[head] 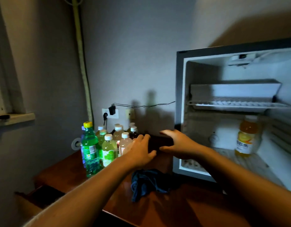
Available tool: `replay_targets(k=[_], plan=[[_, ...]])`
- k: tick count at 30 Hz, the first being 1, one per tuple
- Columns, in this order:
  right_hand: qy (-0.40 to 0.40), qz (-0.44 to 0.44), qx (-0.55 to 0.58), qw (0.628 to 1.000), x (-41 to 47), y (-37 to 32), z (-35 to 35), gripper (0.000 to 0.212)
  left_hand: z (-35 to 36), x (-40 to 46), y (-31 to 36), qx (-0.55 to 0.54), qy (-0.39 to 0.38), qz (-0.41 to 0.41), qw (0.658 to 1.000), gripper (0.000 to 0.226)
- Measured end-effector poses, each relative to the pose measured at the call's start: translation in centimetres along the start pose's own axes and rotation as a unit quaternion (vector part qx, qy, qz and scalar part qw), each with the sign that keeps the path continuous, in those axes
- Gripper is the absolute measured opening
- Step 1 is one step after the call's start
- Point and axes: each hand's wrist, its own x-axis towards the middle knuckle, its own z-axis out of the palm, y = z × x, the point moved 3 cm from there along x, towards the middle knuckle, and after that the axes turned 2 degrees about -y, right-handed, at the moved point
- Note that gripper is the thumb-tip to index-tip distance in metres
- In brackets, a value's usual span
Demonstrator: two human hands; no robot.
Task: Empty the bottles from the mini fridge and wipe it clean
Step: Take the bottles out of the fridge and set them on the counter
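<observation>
Open white-lined mini fridge on brown wooden table, one orange-juice bottle inside; cluster of plastic bottles left; crumpled blue cloth; left hand and right hand jointly gripping dark bottle, held sideways between them

Pretty dim room, light coming from near, bottle shadows on the far wall, motion blur right, edges warped.

My wooden bench carries a cluster of bottles at its back left, a crumpled dark blue cloth in the middle, and the open mini fridge on the right.
</observation>
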Motion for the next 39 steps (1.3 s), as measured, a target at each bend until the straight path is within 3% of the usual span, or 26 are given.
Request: replay_targets(k=[9,25,29,39], plan=[[0.036,0.103,-0.077,0.991,-6.1,5.5,-4.0,0.077,2.3,0.9,7.1,-0.032,-0.012,0.055,0.998,0.060],[0.050,0.297,-0.143,0.943,-10.6,17.3,-10.1,0.073,9.1,6.9,19.4,-0.049,-0.123,0.111,0.985,0.079],[0.072,0.289,-0.209,0.931,-9.2,19.0,-11.6,0.072,10.3,9.5,22.6,-0.085,-0.117,0.134,0.980,0.075],[0.101,0.298,-0.179,0.932,-6.6,22.8,-13.1,0.077,14.9,13.8,26.2,-0.174,-0.089,0.201,0.960,0.080]])
